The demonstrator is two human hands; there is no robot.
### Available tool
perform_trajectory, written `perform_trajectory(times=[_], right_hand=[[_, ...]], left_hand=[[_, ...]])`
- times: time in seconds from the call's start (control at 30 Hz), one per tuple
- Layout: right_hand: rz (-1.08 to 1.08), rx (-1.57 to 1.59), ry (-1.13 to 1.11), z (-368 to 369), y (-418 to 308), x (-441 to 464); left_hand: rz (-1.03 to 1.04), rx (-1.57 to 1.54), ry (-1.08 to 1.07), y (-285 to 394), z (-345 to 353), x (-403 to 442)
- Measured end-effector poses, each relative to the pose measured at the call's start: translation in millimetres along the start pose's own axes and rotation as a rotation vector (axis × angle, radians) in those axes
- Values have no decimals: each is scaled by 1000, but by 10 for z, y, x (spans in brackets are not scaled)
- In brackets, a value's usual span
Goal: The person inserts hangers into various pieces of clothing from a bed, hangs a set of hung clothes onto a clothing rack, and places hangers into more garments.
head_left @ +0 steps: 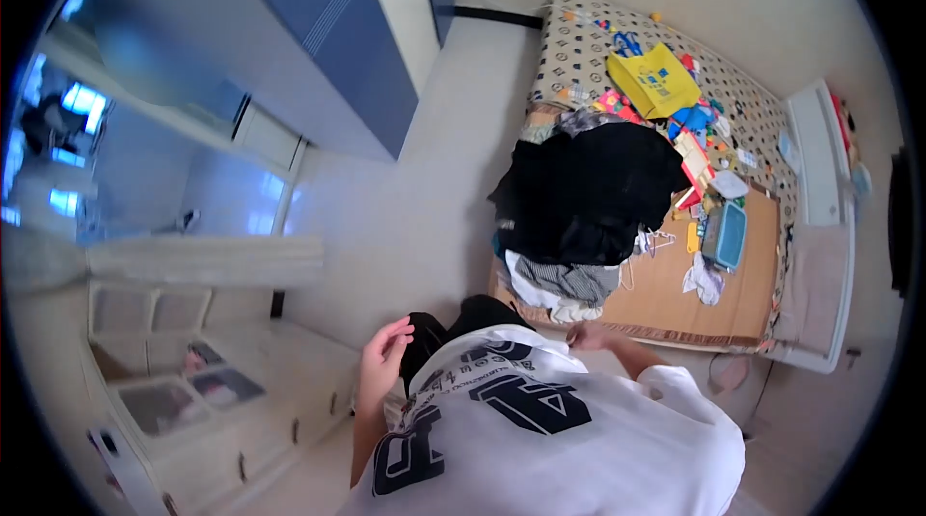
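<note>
My left hand (386, 352) is raised beside my dark trousers, fingers stretched out and nothing in it. At the near edge of the bed, my right hand (586, 336) has its fingers curled in by the hem of my white shirt (617, 420); whether it holds anything is too small to tell. Just beyond it lie a striped grey garment (569, 282) and white cloth. A large heap of black clothing (588, 193) covers the left part of the bed.
On the bed are a yellow bag (656, 80), a blue-grey bin (728, 236), hangers (658, 242), a white cloth (704, 280) and small colourful items. A blue wardrobe (328, 24) stands at the upper left, a pale cabinet (251, 410) at the lower left.
</note>
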State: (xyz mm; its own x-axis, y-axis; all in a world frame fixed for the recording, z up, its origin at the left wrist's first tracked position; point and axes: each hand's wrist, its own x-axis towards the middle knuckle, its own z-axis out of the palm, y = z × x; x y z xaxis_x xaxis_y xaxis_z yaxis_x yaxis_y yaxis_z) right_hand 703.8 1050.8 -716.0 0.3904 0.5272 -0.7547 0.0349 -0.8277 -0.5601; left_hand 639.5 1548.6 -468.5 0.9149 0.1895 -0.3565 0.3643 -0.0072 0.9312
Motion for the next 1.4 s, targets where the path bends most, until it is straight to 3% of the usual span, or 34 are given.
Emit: perform_trajectory(times=[0.07, 0.2, 0.27, 0.33, 0.57, 0.67, 0.7, 0.8, 0.87, 0.93, 0.97, 1.1, 1.13, 1.2, 1.3, 1.4], right_hand=[[209, 172, 237, -532, -108, 273], [240, 383, 1044, -1459, -279, 708], [277, 449, 1301, -1712, -219, 966], [389, 955, 1379, -1936, -493, 969], [712, 1390, 1607, -2616, -846, 991], [885, 1396, 1758, -2652, -186, 1300], [1043, 1328, 1782, -2678, -77, 1341], [1369, 1549, 1633, -2996, 169, 1245], [1281, 1912, 1660, -3136, 270, 1122], [1447, 1897, 1780, -3043, 603, 1337], [1416, 1956, 1833, -2976, 719, 1395], [1470, 1439, 1892, -3139, 485, 1173], [1478, 1283, 2115, -3137, 429, 1262], [1626, 1361, 2094, -3108, 400, 1417], [1538, 1683, 2024, -3179, 5, 1178], [1245, 1333, 2427, -3416, -365, 1091]], left_hand=[[5, -11, -74, 100, -217, 528], [-62, 75, -227, 609, -349, 1813], [-66, 133, -351, 836, -377, 2526], [-30, 181, -505, 1048, -325, 3253], [66, 334, -941, 2024, 639, 5032], [19, 336, -1064, 2278, 1171, 5377], [2, 365, -1094, 2275, 1316, 5480], [-56, 446, -1140, 2220, 1766, 5720], [-102, 522, -1150, 2192, 2042, 5839], [-188, 579, -1150, 2145, 2361, 5957], [-231, 599, -1157, 2144, 2517, 5965], [-298, 668, -1260, 2042, 3228, 6047], [-280, 697, -1303, 2009, 3436, 6064], [-313, 699, -1407, 1885, 3886, 6094], [-374, 721, -1494, 1760, 4599, 5946], [-423, 661, -1575, 1680, 5215, 5796]])
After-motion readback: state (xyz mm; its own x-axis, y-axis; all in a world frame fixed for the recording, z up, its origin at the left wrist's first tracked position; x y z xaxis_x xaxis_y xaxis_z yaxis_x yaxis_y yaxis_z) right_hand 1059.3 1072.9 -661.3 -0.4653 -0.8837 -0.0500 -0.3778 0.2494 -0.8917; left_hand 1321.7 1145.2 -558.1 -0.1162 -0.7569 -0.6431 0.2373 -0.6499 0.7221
